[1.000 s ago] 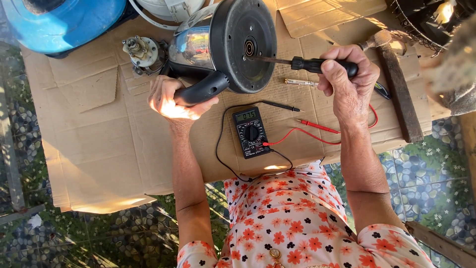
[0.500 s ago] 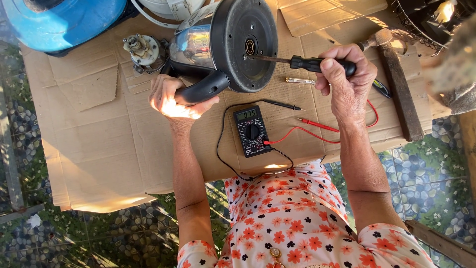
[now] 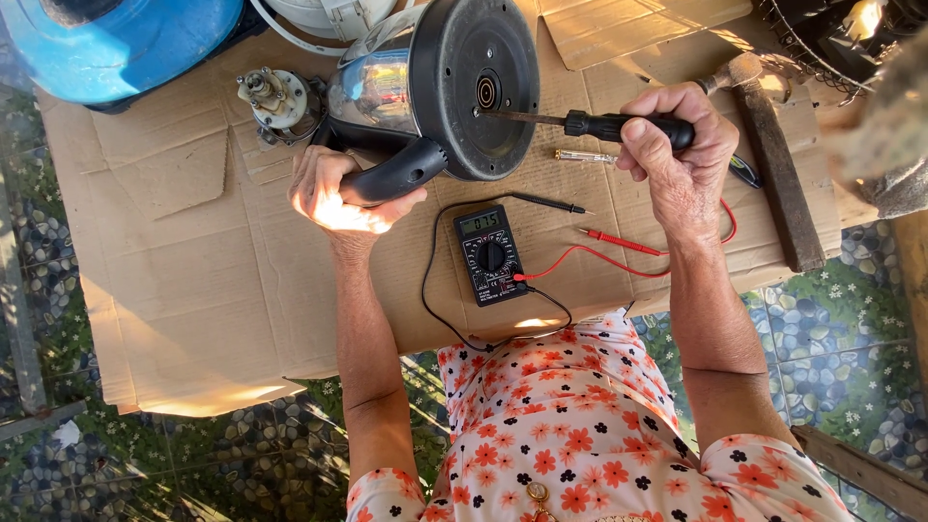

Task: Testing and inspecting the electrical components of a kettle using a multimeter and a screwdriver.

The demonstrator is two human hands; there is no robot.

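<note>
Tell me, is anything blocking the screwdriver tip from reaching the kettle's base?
Nothing visible does. The right hand holds the screwdriver with its shaft running straight to the kettle's black base; the left hand grips the handle, clear of it.

Garment: short-sleeved top, white ground, printed all over with small flowers.
Print colours: orange and red-orange blossoms, mixed with smaller black blossoms.
Sleeves: end at the upper arm; same floral print on both sides.
Neckline detail: small gold-coloured round ornament at the lower centre edge of the view.
Forearms: bare from sleeve hem to wrist; no watch, bracelet or glove visible.
Left hand (image 3: 340,188): bare, no rings visible.
Right hand (image 3: 677,159): bare, no rings visible.
</note>
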